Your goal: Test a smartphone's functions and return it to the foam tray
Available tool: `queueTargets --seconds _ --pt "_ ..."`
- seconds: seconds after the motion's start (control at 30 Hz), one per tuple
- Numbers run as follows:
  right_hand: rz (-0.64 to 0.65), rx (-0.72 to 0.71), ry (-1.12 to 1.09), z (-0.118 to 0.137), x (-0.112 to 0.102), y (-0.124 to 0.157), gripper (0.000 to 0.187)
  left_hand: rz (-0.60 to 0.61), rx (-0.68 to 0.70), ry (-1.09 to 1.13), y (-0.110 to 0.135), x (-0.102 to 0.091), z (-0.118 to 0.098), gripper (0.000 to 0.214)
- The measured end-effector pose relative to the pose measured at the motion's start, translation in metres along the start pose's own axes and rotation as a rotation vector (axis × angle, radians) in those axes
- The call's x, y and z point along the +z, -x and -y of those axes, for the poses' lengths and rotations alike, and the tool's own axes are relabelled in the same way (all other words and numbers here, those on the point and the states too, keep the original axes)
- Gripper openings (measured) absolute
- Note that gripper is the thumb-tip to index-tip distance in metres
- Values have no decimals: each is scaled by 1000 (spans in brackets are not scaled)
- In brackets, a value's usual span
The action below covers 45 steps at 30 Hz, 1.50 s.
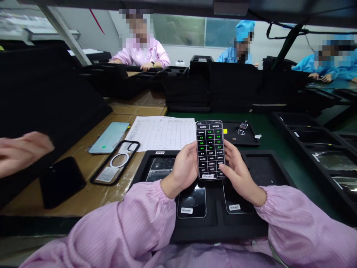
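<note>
I hold a smartphone (210, 150) upright over a black foam tray (267, 169), its lit screen showing a grid of green and white test buttons. My left hand (182, 169) wraps its left edge. My right hand (237, 173) grips the right edge, the thumb resting on the lower screen. Beneath them the tray holds other phones lying in slots: one at the upper left (160, 169), one below my left hand (192, 203), one below my right hand (237, 203).
A printed sheet (163, 133), a phone with a light screen (109, 137), a clear case with a ring (115, 162) and a dark phone (61, 181) lie on the wooden bench. Another person's hand (21, 152) reaches in at the left. Black trays (320, 149) line the right; several workers sit opposite.
</note>
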State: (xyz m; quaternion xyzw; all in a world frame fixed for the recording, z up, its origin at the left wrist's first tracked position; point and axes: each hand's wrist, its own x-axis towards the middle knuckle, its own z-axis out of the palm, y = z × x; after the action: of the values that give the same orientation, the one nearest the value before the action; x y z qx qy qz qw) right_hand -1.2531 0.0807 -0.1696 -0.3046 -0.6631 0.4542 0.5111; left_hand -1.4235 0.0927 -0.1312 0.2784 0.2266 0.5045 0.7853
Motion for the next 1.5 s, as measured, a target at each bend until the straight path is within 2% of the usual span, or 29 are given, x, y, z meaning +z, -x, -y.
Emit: queueTargets --seconds 0.23,0.5,0.8,0.97,1.23,1.4,1.5 --pt "-52 0 59 -3 2 -1 61 -3 -3 -19 0 -2 1 40" --pt "-120 65 -45 -2 2 -2 38 -40 -41 -27 0 -3 3 33" --pt "-123 73 -98 2 3 -2 38 -180 -5 -110 1 0 8 22" --pt "-100 51 -107 0 3 -2 37 -112 -16 -70 1 0 6 28" --pt "-184 -48 127 -6 0 -1 50 -81 -36 -55 0 -2 6 42" --pt "-184 -190 327 -4 -3 -2 55 -148 -49 -78 -1 -1 9 37" --pt "-178 -224 390 -2 -3 -1 55 -163 -44 -74 0 -2 10 39"
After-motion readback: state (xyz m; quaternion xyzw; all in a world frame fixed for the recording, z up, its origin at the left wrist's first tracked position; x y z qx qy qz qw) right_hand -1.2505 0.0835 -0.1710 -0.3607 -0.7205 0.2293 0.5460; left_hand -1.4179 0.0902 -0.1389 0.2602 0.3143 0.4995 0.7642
